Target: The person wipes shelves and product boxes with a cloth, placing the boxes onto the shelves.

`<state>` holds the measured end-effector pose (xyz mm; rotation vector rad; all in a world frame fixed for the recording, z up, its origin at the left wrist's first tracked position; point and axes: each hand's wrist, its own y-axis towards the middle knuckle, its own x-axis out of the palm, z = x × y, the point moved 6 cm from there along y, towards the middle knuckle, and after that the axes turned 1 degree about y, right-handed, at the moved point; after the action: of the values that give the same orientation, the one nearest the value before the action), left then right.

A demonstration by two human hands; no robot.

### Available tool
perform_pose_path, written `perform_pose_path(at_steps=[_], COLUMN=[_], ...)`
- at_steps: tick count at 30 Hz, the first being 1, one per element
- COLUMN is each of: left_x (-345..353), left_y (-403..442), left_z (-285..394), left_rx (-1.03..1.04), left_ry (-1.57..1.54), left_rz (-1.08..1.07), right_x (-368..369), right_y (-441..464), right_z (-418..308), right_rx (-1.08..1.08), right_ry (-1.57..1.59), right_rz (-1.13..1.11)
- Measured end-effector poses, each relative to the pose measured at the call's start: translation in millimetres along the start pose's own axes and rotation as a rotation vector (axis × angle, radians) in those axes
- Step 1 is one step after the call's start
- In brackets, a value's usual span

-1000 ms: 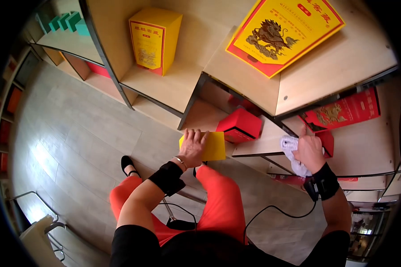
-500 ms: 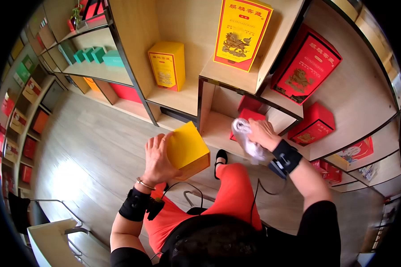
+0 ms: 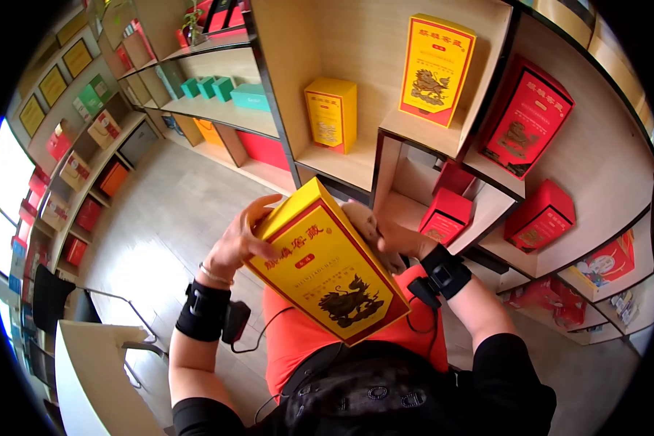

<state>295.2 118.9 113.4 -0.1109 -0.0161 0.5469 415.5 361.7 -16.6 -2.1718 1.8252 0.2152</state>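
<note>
My left hand grips a large yellow box by its upper left edge, thumb on the front face. The box has red borders, red Chinese lettering and a dark dragon-like beast printed low on the front. It tilts above my lap, its front facing up towards me. On its right side, my right hand is closed on a pale cloth, held against or very close to that side. The box hides part of the cloth and some of the right fingers.
Ahead stands a shelf unit with a small yellow box, a tall yellow box and red boxes. Teal boxes sit further left. A white table and a black chair are at lower left.
The yellow box has turned so its printed front now faces me. My right hand has brought the cloth from near the shelf to the box's right side. The view has shifted left.
</note>
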Motion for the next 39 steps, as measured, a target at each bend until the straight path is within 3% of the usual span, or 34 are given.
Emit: perform_pose_path(at_steps=[3, 6, 9, 12, 17, 20, 24, 26, 30, 32, 34, 35, 36, 38, 39], left_x=[-5, -5, -1, -6, -32, -6, 49, 47, 33, 28, 31, 26, 21, 15, 13], left_y=[8, 15, 20, 20, 5, -27, -54, -47, -34, -34, -35, -33, -31, -31, -32], left_z=[-1, -6, -12, -28, -82, -143, -185, -198, -185, -165, -129, -126, -123, -109, -104], left_rx=[-0.051, -0.115, -0.169, -0.146, 0.116, 0.073, 0.009, -0.007, 0.050, -0.027, 0.064, 0.118, 0.173, 0.230, 0.256], left_ry=[0.069, 0.119, 0.206, 0.177, -0.178, -0.545, -0.313, -0.432, -0.662, -0.910, -1.024, -1.032, -1.038, -1.021, -1.015], left_rz=[-0.066, -0.119, -0.177, -0.142, 0.043, 0.010, -0.107, -0.084, 0.208, 0.209, 0.182, 0.159, 0.136, 0.183, 0.207], right_x=[34, 53, 59, 69, 73, 73, 72, 67, 43, 37, 26, 20, 11, 20, 29], right_y=[-20, -24, -20, -20, -19, -24, -17, -8, 8, -4, -9, -9, -26, -54, -63], right_z=[-53, -62, -12, -12, 10, 9, 16, 27, 10, -18, -37, -32, -55, -102, -132], right_rx=[-0.074, -0.036, -0.064, -0.129, -0.106, -0.096, -0.078, -0.046, -0.097, -0.055, -0.017, -0.240, -0.253, -0.458, -0.594], right_ry=[0.337, 0.378, 0.302, 0.430, 0.534, 0.594, 0.628, 0.568, 0.486, 0.514, 0.442, 0.455, 0.150, -0.130, -0.118], right_rz=[-0.124, -0.137, 0.003, 0.037, 0.028, 0.062, 0.083, 0.120, 0.242, 0.356, 0.404, 0.516, 0.648, 0.586, 0.583])
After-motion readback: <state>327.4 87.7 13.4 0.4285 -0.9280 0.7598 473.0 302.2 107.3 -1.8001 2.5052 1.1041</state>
